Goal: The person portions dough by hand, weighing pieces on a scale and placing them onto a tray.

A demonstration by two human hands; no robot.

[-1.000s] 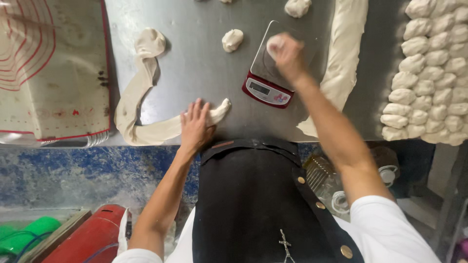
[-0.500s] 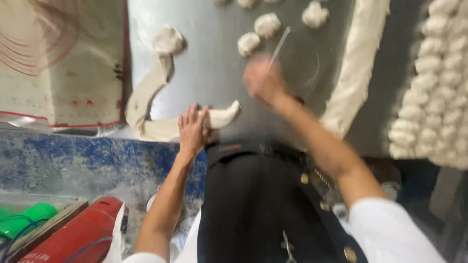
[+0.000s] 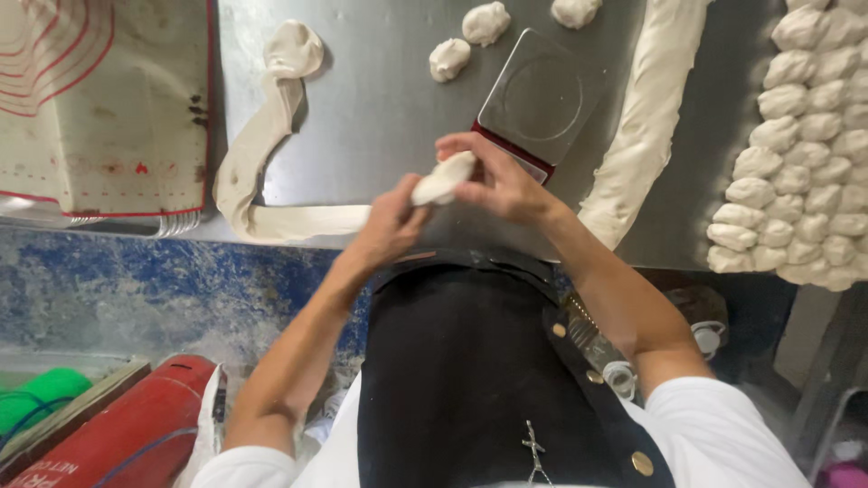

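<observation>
Holding a dough piece [image 3: 443, 181] between both hands above the near edge of the surface [image 3: 389, 108]. My left hand [image 3: 391, 226] pinches its lower end, fingers closed on it; my right hand [image 3: 495, 181] grips the upper end, fingers curled round it. The scale [image 3: 541, 101] sits just beyond the right fingers, its plate bare. The dough rope [image 3: 258, 172] trails away to the left of the left fingers. Three weighed lumps [image 3: 449, 59] lie farther out; rows of portions [image 3: 796, 145] are well off to the right. Judgement: I should keep the grip light so the piece does not stretch, and trim in small pinches before weighing.
</observation>
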